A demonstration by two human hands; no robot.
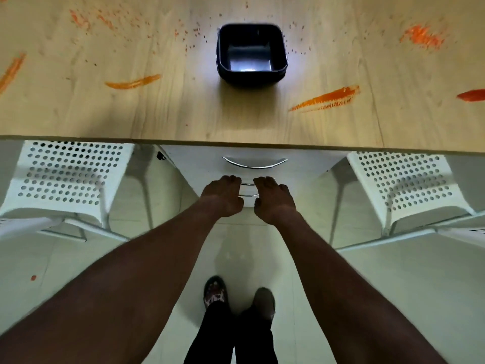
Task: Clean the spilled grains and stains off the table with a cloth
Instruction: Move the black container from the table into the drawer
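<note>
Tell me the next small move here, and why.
Probably pull the drawer handle toward you: the left hand and right hand both curl round it, no cloth is in view, and orange stains and grains lie on the table.

Light wood table (pixel 183 114), pretty messy. Dark square bowl (pixel 251 52) sits mid-table, upright, looks empty. Orange stains (pixel 325 98) smeared left and right of it. Tiny grains (pixel 194 32) scattered around bowl, mostly far side and off to left.
</note>
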